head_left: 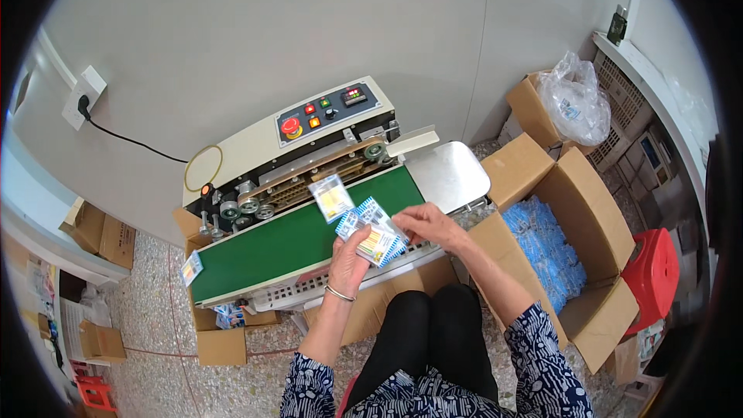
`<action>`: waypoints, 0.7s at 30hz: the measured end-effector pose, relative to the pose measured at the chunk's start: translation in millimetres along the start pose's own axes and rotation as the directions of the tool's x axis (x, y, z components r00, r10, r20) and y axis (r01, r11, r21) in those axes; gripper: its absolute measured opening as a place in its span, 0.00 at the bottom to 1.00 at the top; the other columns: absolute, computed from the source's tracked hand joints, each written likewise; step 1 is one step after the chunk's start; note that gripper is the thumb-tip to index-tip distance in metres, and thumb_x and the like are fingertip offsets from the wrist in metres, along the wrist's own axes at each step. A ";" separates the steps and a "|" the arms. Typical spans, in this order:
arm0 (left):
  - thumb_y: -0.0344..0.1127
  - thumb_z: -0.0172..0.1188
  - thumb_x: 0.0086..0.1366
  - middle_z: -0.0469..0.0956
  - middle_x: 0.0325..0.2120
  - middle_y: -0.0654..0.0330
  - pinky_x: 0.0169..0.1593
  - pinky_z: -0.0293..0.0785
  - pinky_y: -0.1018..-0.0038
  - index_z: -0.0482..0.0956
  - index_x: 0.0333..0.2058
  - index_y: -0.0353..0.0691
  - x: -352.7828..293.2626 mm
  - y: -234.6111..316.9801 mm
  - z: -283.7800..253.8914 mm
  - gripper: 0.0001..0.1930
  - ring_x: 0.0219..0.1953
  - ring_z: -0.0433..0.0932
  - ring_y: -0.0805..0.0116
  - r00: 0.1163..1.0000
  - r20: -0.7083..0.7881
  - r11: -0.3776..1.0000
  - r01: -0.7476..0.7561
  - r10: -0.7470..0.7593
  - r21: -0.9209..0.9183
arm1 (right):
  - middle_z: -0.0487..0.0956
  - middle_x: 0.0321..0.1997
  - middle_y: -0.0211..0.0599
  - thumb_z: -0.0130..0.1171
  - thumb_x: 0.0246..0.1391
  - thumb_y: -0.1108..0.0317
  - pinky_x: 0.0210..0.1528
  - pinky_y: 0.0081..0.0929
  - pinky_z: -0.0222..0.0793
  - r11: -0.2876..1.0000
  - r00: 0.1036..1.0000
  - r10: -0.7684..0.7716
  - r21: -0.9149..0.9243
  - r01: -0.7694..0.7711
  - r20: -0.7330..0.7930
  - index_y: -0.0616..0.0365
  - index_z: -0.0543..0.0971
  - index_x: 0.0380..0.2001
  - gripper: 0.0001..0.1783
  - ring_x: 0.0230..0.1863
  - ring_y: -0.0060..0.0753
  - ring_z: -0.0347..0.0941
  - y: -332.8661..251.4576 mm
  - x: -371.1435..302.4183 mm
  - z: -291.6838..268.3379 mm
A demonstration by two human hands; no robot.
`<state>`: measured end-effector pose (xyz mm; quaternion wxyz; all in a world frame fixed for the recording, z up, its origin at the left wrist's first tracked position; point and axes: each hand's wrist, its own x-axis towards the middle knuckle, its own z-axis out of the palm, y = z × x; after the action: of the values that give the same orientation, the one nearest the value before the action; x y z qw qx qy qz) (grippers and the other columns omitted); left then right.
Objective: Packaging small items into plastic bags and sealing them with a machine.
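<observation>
**Head view: a stack of small packets held over the sealer belt**

Head view: a small stack of flat clear plastic packets with blue-and-white checked edges and yellow inserts (374, 234) is held above the near edge of the green conveyor belt (286, 244) of a cream-coloured band sealing machine (309, 186). The left hand (350, 257) is closed around the lower part of the stack, thumb on top; a thin metal bangle (339, 292) is worn on its wrist. The right hand (424, 223) is laid on the upper right side of the same stack, its fingers bent and pinching the topmost packet. Both forearms come up from the lower edge in dark blue patterned sleeves, over knees in black trousers.

One single clear packet with a yellow insert (331, 197) lies on the belt just beyond the stack, near the row of metal rollers and the brass-coloured sealing band. Another small packet (191, 268) is seen at the far left end of the belt. A slanted grey control panel with a red round button, small lights and a display (329, 114) tops the machine. A bare metal plate (447, 174) sits at the right end of the belt.

To the right, a large open cardboard box filled with blue-tinted packets (546, 251) stands on the speckled floor, close beside the right forearm. Behind it, a second cardboard box holding a clear plastic bag (574, 104) is seen. A red plastic stool (654, 275) stands at the right of the large box. A black cable runs from a white wall socket (83, 97) toward the machine.
</observation>
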<state>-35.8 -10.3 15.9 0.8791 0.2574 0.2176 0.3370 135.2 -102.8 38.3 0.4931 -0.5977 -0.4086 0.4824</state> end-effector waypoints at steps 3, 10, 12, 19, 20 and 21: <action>0.20 0.56 0.56 0.74 0.43 0.54 0.52 0.72 0.65 0.68 0.46 0.31 1.4 -6.0 6.0 0.18 0.45 0.75 0.61 1.000 0.001 1.000 0.022 -0.022 -0.001 | 0.75 0.22 0.26 0.53 0.56 0.56 0.23 0.13 0.69 0.998 0.998 -0.017 0.059 0.013 0.058 0.62 0.79 0.33 0.18 0.21 0.14 0.69 10.5 -4.6 -1.0; 0.22 0.56 0.57 0.75 0.43 0.54 0.52 0.71 0.67 0.70 0.45 0.31 1.4 -13.3 11.3 0.16 0.45 0.75 0.62 0.999 0.030 1.000 0.017 -0.018 0.016 | 0.76 0.22 0.24 0.54 0.56 0.59 0.20 0.12 0.62 0.974 0.999 0.043 0.224 -0.042 -0.001 0.59 0.79 0.31 0.13 0.20 0.11 0.67 21.4 -9.2 4.5; 0.22 0.56 0.57 0.75 0.43 0.54 0.52 0.71 0.67 0.70 0.45 0.31 2.1 -13.3 14.6 0.16 0.44 0.75 0.62 0.999 0.040 1.000 0.019 -0.020 0.016 | 0.76 0.23 0.24 0.55 0.55 0.60 0.20 0.11 0.62 0.967 1.000 0.021 0.253 -0.021 0.003 0.59 0.79 0.32 0.13 0.21 0.11 0.68 22.3 -8.6 0.9; 0.22 0.56 0.56 0.74 0.43 0.50 0.53 0.71 0.62 0.69 0.45 0.30 5.5 -7.9 4.0 0.17 0.46 0.74 0.56 1.000 -0.019 1.000 -0.012 0.012 -0.006 | 0.78 0.23 0.26 0.58 0.52 0.62 0.19 0.10 0.61 0.962 0.984 0.016 0.272 0.034 -0.177 0.59 0.79 0.32 0.11 0.19 0.11 0.68 3.2 4.7 -24.4; 0.21 0.56 0.56 0.74 0.43 0.48 0.53 0.70 0.60 0.69 0.46 0.29 3.2 -3.8 -1.3 0.17 0.47 0.74 0.53 0.999 -0.038 0.999 -0.009 0.007 -0.035 | 0.78 0.23 0.27 0.57 0.53 0.63 0.18 0.11 0.60 0.969 0.969 0.070 0.246 -0.010 -0.238 0.59 0.79 0.31 0.10 0.17 0.12 0.67 -2.5 11.5 -26.3; 0.21 0.56 0.56 0.74 0.43 0.48 0.53 0.70 0.60 0.69 0.46 0.29 2.4 -5.2 -2.4 0.17 0.47 0.74 0.53 1.000 -0.030 0.999 -0.006 0.005 -0.038 | 0.78 0.23 0.27 0.57 0.53 0.63 0.18 0.11 0.60 0.971 0.967 0.068 0.241 -0.008 -0.245 0.59 0.79 0.31 0.10 0.17 0.12 0.67 -2.1 16.5 -36.2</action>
<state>-33.0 -11.2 10.4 0.8796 0.2358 0.2238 0.3473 174.0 -93.5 39.3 0.5995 -0.5983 -0.2704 0.4577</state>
